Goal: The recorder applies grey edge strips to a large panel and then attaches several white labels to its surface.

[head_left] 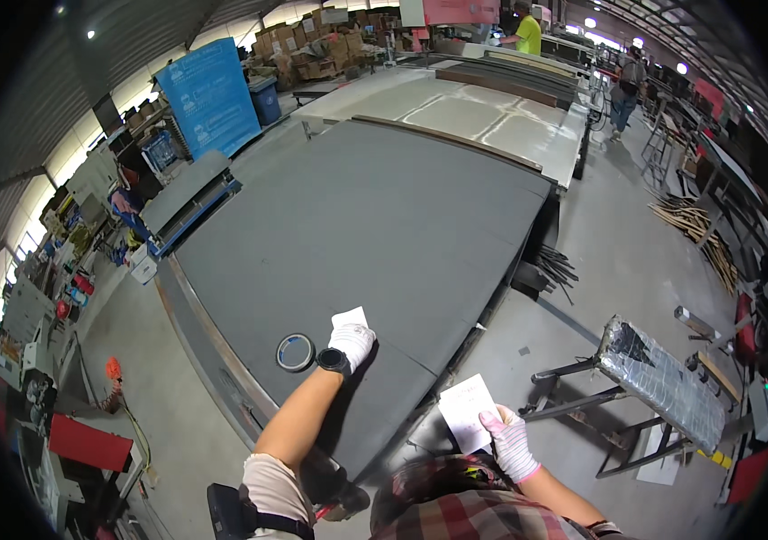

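My left hand (pixel 351 345), in a white knit glove with a dark watch at the wrist, is over the near part of a wide grey work table (pixel 357 216). Its fingers are closed on a small white paper slip (pixel 349 317), though the fingertips are partly hidden. Just left of that hand, a roll of tape (pixel 295 352) lies flat on the grey surface. My right hand (pixel 514 445), gloved in striped white with pinkish fingertips, pinches a larger white sheet of paper (pixel 468 412) with faint handwriting, beyond the table's right edge.
A plastic-wrapped bench (pixel 659 382) stands on the floor at right. Dark strips (pixel 553 268) stick out beside the table. A blue-framed cart (pixel 190 202) adjoins the left edge. Farther off are a person in a yellow top (pixel 528 34) and another person walking (pixel 627 90).
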The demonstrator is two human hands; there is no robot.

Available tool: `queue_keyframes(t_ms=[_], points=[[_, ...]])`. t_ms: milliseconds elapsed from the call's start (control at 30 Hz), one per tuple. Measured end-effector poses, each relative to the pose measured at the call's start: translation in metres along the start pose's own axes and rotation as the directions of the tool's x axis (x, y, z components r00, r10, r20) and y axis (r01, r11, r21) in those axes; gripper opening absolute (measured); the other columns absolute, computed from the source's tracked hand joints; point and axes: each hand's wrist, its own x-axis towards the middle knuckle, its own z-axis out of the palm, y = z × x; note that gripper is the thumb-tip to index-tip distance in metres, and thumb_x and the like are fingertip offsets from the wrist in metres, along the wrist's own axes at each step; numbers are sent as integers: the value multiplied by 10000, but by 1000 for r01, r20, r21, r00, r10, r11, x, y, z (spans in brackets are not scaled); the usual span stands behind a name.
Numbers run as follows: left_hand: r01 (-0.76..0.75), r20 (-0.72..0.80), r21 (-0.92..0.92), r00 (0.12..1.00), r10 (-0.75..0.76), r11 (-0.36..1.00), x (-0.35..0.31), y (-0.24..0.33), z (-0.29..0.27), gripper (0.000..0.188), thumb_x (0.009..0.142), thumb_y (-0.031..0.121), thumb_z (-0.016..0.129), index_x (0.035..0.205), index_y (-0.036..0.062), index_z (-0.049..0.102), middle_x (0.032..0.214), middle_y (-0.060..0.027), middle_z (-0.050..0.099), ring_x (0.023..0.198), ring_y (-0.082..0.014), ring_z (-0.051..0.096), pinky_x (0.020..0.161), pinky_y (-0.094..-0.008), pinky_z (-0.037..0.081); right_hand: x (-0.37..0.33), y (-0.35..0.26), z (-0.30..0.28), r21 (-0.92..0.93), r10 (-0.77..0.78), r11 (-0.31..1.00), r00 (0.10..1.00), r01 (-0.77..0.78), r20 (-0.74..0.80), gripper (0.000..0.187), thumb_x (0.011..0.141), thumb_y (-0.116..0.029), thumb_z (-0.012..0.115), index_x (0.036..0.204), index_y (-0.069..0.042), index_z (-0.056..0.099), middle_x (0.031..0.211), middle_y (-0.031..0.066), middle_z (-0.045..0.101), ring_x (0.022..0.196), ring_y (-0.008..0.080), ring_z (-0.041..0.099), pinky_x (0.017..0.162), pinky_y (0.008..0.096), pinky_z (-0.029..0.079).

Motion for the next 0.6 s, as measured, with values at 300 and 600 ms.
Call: queue_keyframes(t_ms=[300,600], points=[[86,118,-61,990,-78,994,4,-2,-26,212,803,209,555,832,56,699,868,-140,698,882,-293,679,764,-399,547,35,-22,-11,120,-28,993,992,14,122,375,873,-263,653,1115,20,600,962,46,657,855,105,602,792,260,477],[247,144,-284,966,-213,926,-63,67,-35,350,863,357,561,996,48,661,962,-166,679,887,-341,660,806,-425,528,59,-6,-14,-131,21,991,992,-5,127,378,886,-332,625,1041,12,620,839,27,636,748,83,581,667,248,485]])
